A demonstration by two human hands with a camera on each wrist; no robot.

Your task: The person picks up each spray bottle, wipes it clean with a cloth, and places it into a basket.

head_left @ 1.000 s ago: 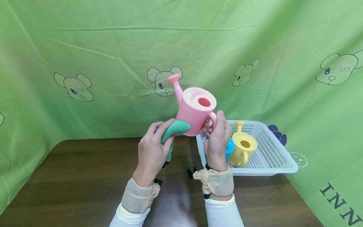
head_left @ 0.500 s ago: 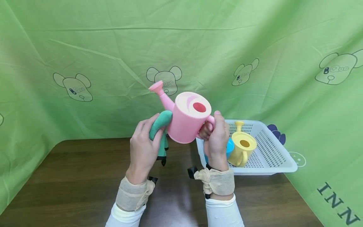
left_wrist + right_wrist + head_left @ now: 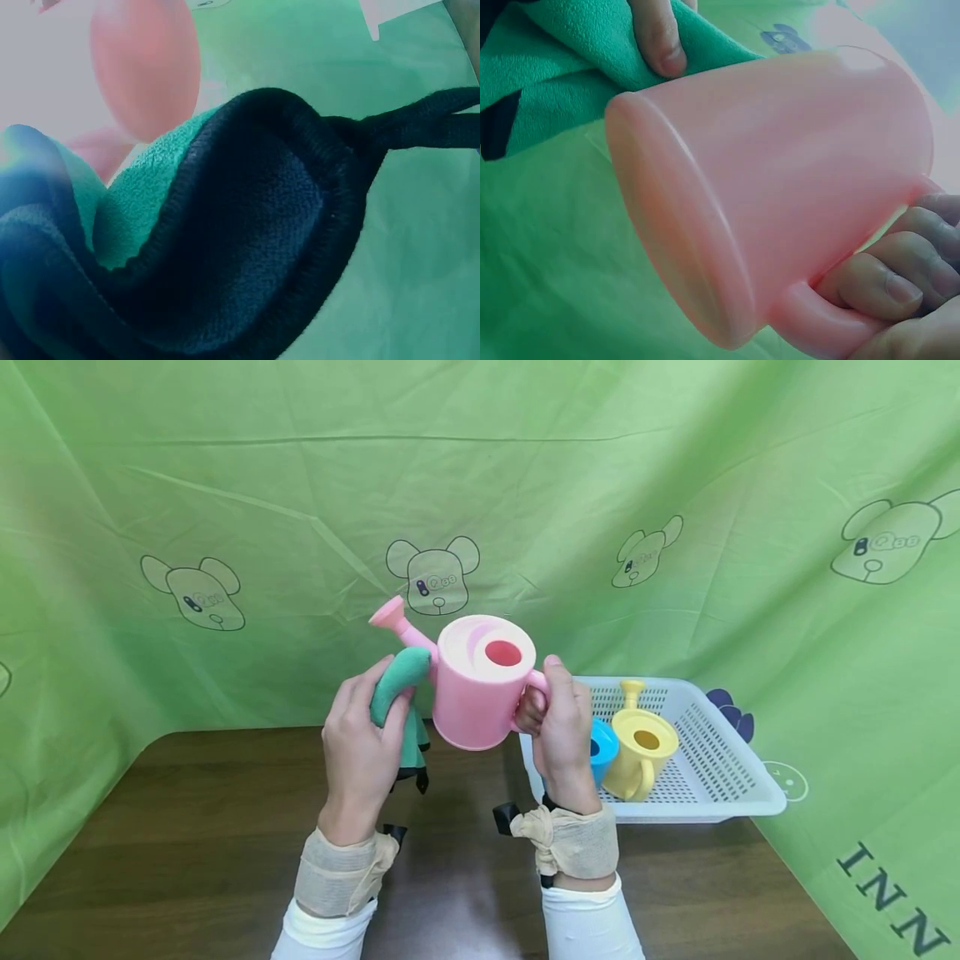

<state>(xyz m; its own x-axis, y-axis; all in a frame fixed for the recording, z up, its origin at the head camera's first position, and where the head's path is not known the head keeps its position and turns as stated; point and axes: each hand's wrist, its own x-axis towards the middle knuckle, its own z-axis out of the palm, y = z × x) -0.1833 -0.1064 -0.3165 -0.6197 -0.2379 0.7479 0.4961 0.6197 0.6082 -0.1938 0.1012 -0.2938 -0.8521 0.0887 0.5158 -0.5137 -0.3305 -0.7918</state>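
My right hand (image 3: 562,727) grips the handle of a pink watering can (image 3: 480,706), held up above the table with its spout to the left. In the right wrist view the fingers (image 3: 885,285) curl through the handle, and the can's base shows. My left hand (image 3: 362,739) pinches a folded green cloth (image 3: 403,677) with dark edging against the can's side near the spout. Below that hand the cloth's lower end hangs down. The left wrist view is filled by the cloth's dark hem (image 3: 262,225) and a hanging loop (image 3: 427,120).
A white perforated basket (image 3: 738,781) stands on the right of the brown table (image 3: 225,827). Inside it are a yellow watering can (image 3: 633,768) and a blue one (image 3: 602,747), partly hidden by my right hand. A green printed sheet (image 3: 300,527) hangs behind.
The pink can has moved left and slightly down, its spout swinging left. My left hand has moved left with the cloth, which has shifted from the can's lower body up towards the spout.
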